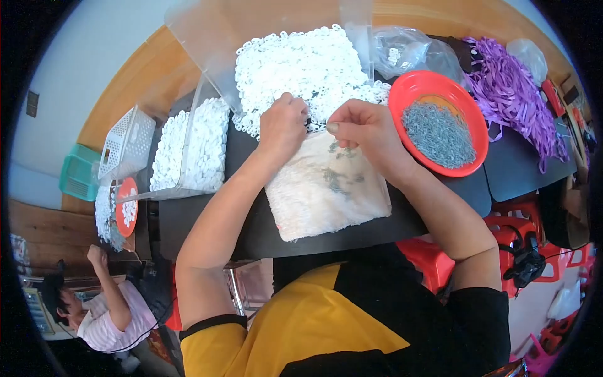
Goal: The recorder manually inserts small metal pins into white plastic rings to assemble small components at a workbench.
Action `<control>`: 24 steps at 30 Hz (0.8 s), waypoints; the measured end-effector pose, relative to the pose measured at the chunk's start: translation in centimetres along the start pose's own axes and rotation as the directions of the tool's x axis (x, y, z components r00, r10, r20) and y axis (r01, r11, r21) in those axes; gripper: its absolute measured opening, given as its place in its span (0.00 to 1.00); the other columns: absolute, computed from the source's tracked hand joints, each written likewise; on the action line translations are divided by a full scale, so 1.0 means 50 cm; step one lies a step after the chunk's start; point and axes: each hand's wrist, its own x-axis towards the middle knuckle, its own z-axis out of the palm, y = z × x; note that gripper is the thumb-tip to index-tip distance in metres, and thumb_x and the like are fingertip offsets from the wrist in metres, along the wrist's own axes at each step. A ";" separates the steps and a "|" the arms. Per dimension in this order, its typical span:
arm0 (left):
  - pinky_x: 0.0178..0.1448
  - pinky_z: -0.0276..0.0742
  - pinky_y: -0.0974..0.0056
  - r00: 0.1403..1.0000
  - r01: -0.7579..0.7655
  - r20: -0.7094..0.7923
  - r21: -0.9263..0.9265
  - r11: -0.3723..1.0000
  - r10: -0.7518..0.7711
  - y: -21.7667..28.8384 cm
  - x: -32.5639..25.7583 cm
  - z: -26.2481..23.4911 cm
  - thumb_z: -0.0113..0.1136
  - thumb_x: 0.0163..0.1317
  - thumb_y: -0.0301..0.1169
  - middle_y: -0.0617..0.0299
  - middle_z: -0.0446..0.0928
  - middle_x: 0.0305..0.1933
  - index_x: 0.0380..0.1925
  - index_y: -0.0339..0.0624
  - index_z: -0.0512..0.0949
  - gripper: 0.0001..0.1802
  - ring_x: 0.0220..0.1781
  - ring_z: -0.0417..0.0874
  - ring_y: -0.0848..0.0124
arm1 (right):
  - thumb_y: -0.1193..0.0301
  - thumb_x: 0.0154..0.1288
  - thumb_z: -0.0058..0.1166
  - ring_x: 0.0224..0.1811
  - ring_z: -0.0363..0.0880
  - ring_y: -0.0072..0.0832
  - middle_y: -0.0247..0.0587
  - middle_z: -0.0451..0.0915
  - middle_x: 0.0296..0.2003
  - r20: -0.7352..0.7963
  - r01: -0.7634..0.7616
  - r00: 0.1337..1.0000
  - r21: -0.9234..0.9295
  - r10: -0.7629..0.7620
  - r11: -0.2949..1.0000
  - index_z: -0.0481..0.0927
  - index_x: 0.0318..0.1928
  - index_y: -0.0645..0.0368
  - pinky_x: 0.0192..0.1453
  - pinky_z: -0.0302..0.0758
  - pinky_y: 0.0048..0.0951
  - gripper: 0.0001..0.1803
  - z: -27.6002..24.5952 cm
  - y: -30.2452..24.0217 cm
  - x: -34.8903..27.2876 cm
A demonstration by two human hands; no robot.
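White loops [295, 66]: small, with holes through them, heaped loose at the mouth of a clear bin [204, 31], spilling toward the hands. Grey pins [436, 135]: thin, metallic, tangled in a red bowl [481, 139] right of the right hand; a few dark clusters also on the cream cloth [301, 207], which lies fuzzy and slightly rumpled under the hands.

Left hand [284, 122]: fingers curled in at the near edge of the loops; can't tell if anything's in them. Right hand [363, 129]: thumb and index pinched together over the cloth's far edge; can't tell what, if anything, is between.

Left fingertips hidden behind that hand. Single pins too fine to separate. Cloth's right edge partly behind right wrist.
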 end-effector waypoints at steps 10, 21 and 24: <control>0.38 0.74 0.56 0.999 0.024 -0.032 -0.137 0.990 -0.029 0.034 0.009 -0.003 0.59 0.55 0.24 0.54 0.76 0.33 0.28 0.39 0.78 0.01 0.36 0.79 0.57 | 0.78 0.55 0.59 0.19 0.73 0.17 0.34 0.77 0.20 -0.073 0.068 0.996 0.177 -0.056 0.982 0.80 0.30 0.66 0.21 0.68 0.19 0.03 -0.021 -0.030 0.005; 0.23 0.66 0.72 0.796 0.430 0.236 -0.868 0.247 -0.557 0.171 -0.078 -0.093 0.57 0.63 0.23 0.62 0.76 0.28 0.35 0.34 0.76 0.03 0.24 0.75 0.76 | 0.75 0.59 0.59 0.19 0.74 0.19 0.34 0.78 0.23 0.015 -0.072 0.997 0.086 0.071 0.994 0.79 0.33 0.62 0.23 0.68 0.20 0.03 -0.005 -0.011 0.001; 0.25 0.68 0.73 0.822 0.345 0.120 -0.882 0.320 -0.556 0.195 -0.089 -0.092 0.58 0.63 0.22 0.63 0.77 0.29 0.35 0.35 0.78 0.03 0.26 0.76 0.77 | 0.75 0.60 0.56 0.20 0.76 0.22 0.37 0.79 0.24 0.087 -0.202 0.978 0.203 0.188 0.958 0.78 0.35 0.63 0.22 0.67 0.20 0.04 0.002 -0.015 -0.010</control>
